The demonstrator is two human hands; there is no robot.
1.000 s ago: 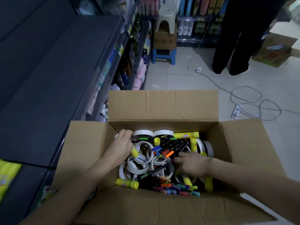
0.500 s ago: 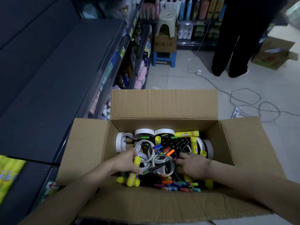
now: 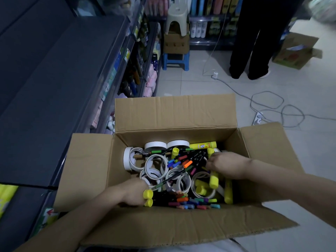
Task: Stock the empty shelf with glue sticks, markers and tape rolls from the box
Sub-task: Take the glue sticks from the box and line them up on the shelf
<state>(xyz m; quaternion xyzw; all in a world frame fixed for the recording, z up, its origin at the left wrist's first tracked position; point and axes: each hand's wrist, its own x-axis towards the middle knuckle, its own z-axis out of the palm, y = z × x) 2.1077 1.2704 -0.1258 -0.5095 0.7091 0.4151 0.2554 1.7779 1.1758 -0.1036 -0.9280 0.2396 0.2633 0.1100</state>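
Glue sticks [image 3: 202, 146], markers [image 3: 188, 163] and tape rolls [image 3: 156, 144] are lying jumbled inside the open cardboard box [image 3: 174, 113] in the lower centre of the frame. The left hand [image 3: 133, 192] is gripping two yellow-capped glue sticks [image 3: 148, 194] at the box's lower left corner, fingers curled round them. The right hand [image 3: 227, 165] is reaching down among the markers at the right side, fingers bent; whether it is holding anything cannot be told. The dark shelf [image 3: 54, 84] is running along the left of the frame.
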